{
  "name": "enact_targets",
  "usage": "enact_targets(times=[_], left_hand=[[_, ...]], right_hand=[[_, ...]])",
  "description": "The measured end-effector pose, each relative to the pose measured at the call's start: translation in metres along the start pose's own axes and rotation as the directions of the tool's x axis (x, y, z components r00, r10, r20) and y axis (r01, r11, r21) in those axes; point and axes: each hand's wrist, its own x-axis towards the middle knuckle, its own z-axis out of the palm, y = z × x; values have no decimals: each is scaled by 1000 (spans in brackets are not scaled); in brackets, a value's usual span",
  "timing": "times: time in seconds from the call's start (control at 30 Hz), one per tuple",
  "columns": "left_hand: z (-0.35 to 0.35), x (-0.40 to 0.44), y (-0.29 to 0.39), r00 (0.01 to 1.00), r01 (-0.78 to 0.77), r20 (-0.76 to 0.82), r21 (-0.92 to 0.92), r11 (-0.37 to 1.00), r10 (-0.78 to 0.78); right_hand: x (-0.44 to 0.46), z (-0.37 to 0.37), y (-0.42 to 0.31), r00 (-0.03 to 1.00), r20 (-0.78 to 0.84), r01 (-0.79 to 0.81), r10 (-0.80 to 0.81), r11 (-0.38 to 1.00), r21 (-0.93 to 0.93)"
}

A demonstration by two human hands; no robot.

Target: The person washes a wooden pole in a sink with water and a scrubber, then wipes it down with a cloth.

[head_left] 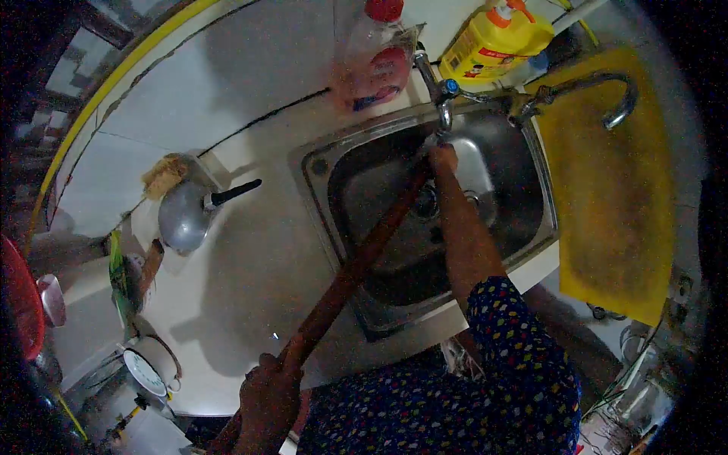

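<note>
A long reddish-brown stick (356,265), which looks wooden, slants from the lower left up across the metal sink (542,189). My left hand (269,394) is wrapped around its lower part, beside the counter's front edge. At the far end, under the spout of the tap (445,114), my right hand (442,158) is closed about the stick's tip. The right fingers are partly hidden and dim. Whether water is running is hard to make out.
Behind the sink stand a yellow bottle (497,45) and a clear bottle with a red cap (383,68). A second curved tap (584,83) reaches over a yellow mat (614,205) at right. Left on the counter sit a black-handled pan (184,216) and a round white dial scale (148,371).
</note>
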Motion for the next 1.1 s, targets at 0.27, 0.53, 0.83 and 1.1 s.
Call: enact_targets(times=[0.27, 0.53, 0.83, 1.1], left_hand=[[14, 0, -16, 991, -73, -119, -33, 997, 69], [20, -6, -12, 982, -65, -177, -16, 998, 61], [16, 33, -8, 945, -149, -301, -35, 988, 132], [6, 42, -1, 958, -177, -221, 44, 983, 183]], right_hand=[[8, 28, 39, 846, 228, 114, -482, 580, 806], [-94, -58, -19, 823, 538, -409, -183, 467, 784], [-55, -41, -23, 950, 57, 273, -307, 905, 327], [-59, -46, -12, 827, 352, -276, -437, 231, 933]])
